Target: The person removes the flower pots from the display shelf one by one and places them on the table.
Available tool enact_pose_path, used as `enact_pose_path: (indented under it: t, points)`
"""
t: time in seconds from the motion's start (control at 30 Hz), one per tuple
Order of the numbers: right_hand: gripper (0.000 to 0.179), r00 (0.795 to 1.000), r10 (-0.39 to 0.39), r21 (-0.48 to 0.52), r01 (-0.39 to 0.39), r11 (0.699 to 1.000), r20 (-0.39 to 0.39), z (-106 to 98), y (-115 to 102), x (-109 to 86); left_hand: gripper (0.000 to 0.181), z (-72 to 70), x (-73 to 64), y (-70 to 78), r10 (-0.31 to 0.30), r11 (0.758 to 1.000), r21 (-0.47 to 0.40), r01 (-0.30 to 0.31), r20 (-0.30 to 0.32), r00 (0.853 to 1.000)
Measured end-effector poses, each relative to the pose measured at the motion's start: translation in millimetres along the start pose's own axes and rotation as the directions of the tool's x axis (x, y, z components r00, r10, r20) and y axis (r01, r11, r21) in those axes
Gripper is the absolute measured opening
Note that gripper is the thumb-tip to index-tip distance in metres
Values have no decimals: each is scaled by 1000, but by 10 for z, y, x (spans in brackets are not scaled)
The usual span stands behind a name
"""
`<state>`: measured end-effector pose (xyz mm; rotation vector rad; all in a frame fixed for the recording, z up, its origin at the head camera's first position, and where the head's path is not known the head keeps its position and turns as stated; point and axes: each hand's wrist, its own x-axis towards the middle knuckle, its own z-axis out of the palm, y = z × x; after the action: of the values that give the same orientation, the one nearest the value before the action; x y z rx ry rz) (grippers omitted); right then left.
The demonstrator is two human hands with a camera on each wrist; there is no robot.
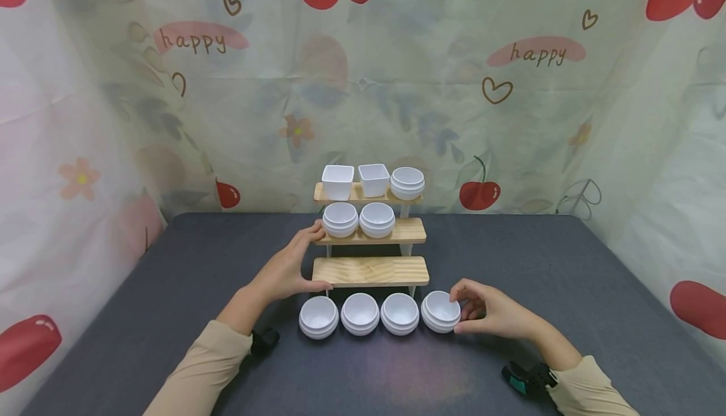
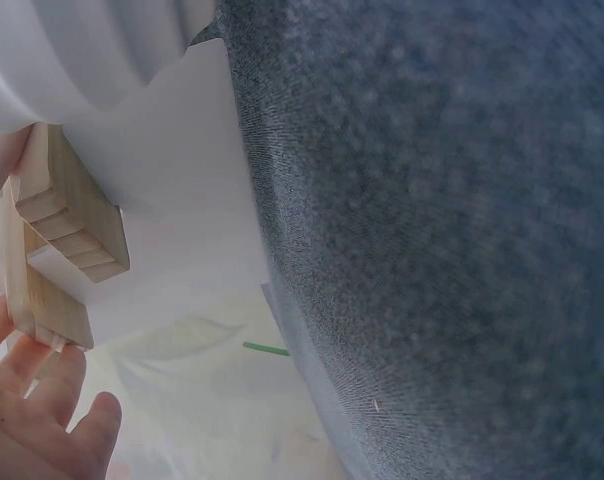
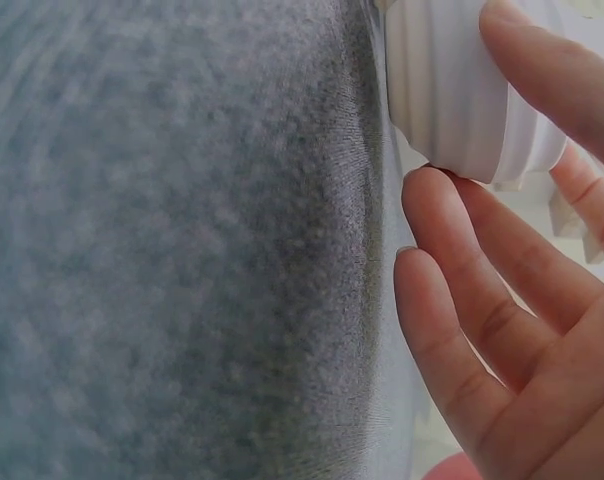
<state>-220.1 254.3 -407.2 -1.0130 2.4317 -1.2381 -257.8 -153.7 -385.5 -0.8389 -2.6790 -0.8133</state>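
Front-right of the tiered pale-wood stand (image 1: pixel 371 271), the right hand (image 1: pixel 499 313) pinches a round white bowl (image 1: pixel 441 316); the left hand (image 1: pixel 286 270) grips the stand.

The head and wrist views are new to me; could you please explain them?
No machine here, only a person's left hand and right hand. The wide picture comes from the head camera; the close ones, from each wrist. On the dark table stands a wooden rack with two square cups and a round cup on top, and two round cups on its middle shelf. Four more cups stand in front. The left hand touches the rack's left side; the right hand pinches the rightmost front cup.
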Motion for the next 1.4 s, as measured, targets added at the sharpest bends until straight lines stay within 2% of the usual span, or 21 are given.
enact_pose_path:
  t: [0.93, 1.17, 1.4]
  points:
    - [39, 1000, 16, 3, -16, 1000, 21, 10, -14, 7, 97, 4, 2, -6, -6, 1000, -10, 6, 5, 1000]
    - [39, 1000, 15, 4, -16, 1000, 23, 11, -10, 7, 96, 7, 9, -13, -28, 1000, -14, 28, 23, 999]
    - [38, 998, 51, 8, -52, 999, 34, 3, -33, 11, 97, 2, 9, -14, -30, 999, -14, 30, 27, 999]
